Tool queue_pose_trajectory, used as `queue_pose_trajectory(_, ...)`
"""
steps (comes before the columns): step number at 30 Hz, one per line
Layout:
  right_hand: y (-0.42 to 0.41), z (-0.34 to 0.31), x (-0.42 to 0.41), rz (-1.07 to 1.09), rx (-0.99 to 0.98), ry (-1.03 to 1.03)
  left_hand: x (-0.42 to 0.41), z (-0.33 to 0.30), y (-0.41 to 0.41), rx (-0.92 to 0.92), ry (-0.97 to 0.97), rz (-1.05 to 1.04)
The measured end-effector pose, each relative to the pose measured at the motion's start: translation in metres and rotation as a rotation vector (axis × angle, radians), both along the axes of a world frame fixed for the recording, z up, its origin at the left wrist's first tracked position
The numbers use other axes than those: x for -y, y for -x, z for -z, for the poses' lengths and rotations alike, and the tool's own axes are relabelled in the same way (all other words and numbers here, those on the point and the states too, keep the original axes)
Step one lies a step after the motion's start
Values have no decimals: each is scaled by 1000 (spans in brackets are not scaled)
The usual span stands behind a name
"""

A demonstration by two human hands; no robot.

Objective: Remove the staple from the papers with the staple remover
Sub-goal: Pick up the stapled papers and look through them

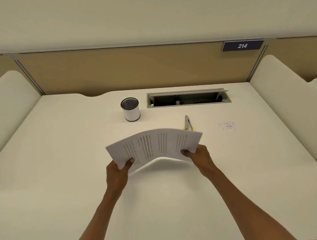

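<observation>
A smooth cream desk [65,160] sits in a cubicle with tan fabric partitions and a blue plate reading 214 [242,45]. Along the far edge lie an open cable hatch [188,98] and a white mesh-topped pen cup [130,109]. The slim metal staple remover [187,122], yellow at its near end, lies lengthwise toward the far edge. Loose staples [226,125] are scattered to its right. Over the desk's middle, the left hand [118,173] and right hand [199,158] each grip the printed papers [153,147], bowed upward between them.
</observation>
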State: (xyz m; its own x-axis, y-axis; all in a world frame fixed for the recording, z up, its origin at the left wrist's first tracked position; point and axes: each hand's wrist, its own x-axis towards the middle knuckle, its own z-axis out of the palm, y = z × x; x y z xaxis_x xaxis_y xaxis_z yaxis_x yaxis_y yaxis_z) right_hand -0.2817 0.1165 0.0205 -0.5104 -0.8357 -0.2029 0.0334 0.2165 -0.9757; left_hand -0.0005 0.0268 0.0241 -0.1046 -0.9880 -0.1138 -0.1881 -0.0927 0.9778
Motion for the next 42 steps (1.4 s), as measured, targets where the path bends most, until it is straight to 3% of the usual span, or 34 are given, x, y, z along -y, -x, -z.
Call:
queue_pose_trajectory(20,3,18,5,-5,-22,-99,7,13,3,84,-17,24)
queue_pose_trajectory(30,18,-20,20,-54,-280,-108,6,16,-7,68,-222,114)
queue_pose_trajectory(34,19,-25,26,-52,-356,-123,-13,21,-1,-27,-307,78)
queue_pose_trajectory(39,34,-31,39,-129,-543,-212,-39,36,12,-211,-551,19)
queue_pose_trajectory(42,43,-35,47,-168,-616,-243,-40,36,15,-220,-595,36)
